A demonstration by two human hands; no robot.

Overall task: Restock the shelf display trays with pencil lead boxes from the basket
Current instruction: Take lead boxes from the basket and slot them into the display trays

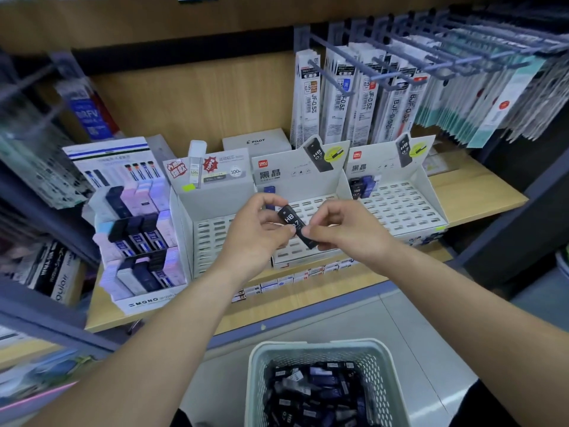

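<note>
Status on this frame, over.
Left hand and right hand pinch one HB 0.7 lead box over middle tray. Basket holds many more. Nothing in the way.

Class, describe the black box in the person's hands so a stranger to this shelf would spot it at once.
Find the wooden shelf with white slotted trays; before the middle tray the left hand and right hand meet. Pinched between them is a slim black lead box printed HB 0.7, the only one held in the air.

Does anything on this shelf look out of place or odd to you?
Nothing damaged or spilled. The middle tray shows just one blue box at the back; the right tray only a few boxes in its back-left corner.
</note>
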